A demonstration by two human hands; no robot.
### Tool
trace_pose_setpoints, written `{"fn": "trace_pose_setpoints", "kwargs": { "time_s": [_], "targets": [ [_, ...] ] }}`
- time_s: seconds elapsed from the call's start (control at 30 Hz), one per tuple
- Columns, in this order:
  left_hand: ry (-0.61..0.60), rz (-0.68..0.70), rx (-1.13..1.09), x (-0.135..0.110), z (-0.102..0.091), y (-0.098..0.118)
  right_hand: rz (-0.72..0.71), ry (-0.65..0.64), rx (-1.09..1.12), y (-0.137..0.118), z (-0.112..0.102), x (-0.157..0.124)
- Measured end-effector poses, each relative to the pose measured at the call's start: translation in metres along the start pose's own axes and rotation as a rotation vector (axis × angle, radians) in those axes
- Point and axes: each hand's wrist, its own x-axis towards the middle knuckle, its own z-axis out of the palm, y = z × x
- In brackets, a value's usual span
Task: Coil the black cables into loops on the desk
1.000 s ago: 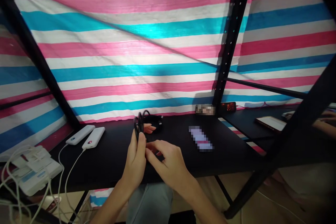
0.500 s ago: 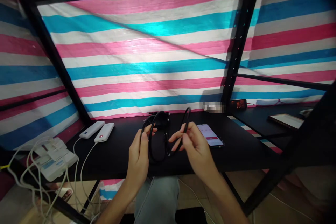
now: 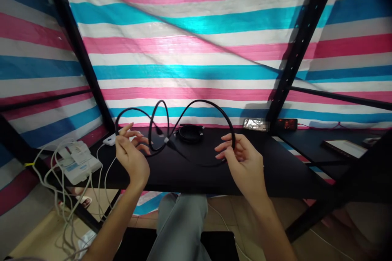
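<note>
Left hand [image 3: 131, 157] up, fingers spread wide, black cable [image 3: 196, 103] just behind them. Right hand [image 3: 245, 165] up too, fingers a bit spread and curved, cable against the tips. Any pinch too hard to tell. Cable in big loops in the air between both hands, above a black table [image 3: 196, 179] and a round black thing [image 3: 190, 133].

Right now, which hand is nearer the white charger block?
The left hand, just right of the white charger block; the right hand is much farther right.
</note>
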Motion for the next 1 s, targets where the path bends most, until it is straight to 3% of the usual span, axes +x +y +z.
{"fn": "trace_pose_setpoints", "kwargs": {
  "time_s": [0.2,0.37,0.47,0.6,0.67,0.73,0.9,1.0],
  "targets": [
    [-0.099,-0.01,0.002,0.015,-0.003,0.017,0.051,-0.022,-0.008,0.006,-0.004,0.003],
    [-0.231,-0.031,0.088,-0.013,-0.005,0.024,0.134,-0.119,0.132,0.006,0.008,0.0],
    [-0.461,-0.099,0.054,-0.04,-0.006,0.027,0.215,-0.206,0.268,0.004,0.017,-0.003],
    [-0.927,-0.022,-0.013,-0.062,-0.004,0.03,0.284,-0.243,0.338,0.003,0.027,-0.006],
    [-1.049,0.021,-0.007,-0.065,-0.002,0.029,0.28,-0.219,0.347,0.003,0.026,-0.004],
    [-0.976,0.005,0.025,-0.063,0.001,0.027,0.261,-0.168,0.336,0.003,0.021,0.0],
    [-0.418,-0.2,0.036,-0.047,-0.002,0.016,0.229,-0.015,0.227,0.005,-0.009,0.011],
    [-0.229,-0.236,0.012,-0.031,-0.009,0.009,0.238,0.047,0.211,0.009,-0.024,0.016]
  ]
}}
